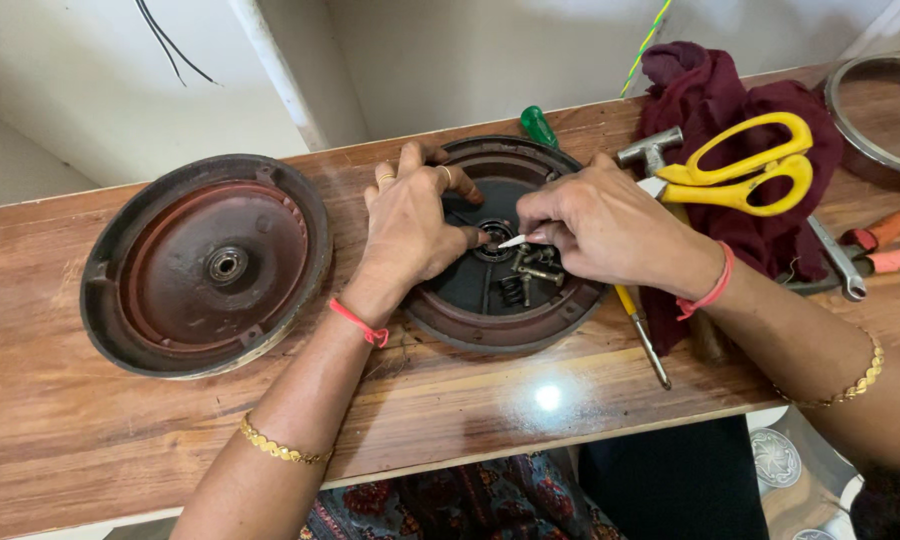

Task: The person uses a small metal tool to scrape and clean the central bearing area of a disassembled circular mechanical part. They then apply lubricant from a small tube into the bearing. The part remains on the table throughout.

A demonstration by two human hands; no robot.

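A dark round metal cover (490,325) lies on the wooden bench, hollow side up, with a bearing hub (494,240) at its centre. My left hand (408,220) rests on the cover's left half, thumb touching the hub. My right hand (595,225) pinches a small white stick (512,241) whose tip points at the hub. Loose screws and a spring (526,275) lie inside the cover just below my right hand.
A second rusty red-brown round cover (205,265) lies to the left. Right of the hands: maroon cloth (710,100), yellow scissors (745,170), hammer head (650,150), yellow-handled screwdriver (642,335), green screwdriver handle (538,125), orange-handled pliers (885,245), metal ring (850,125).
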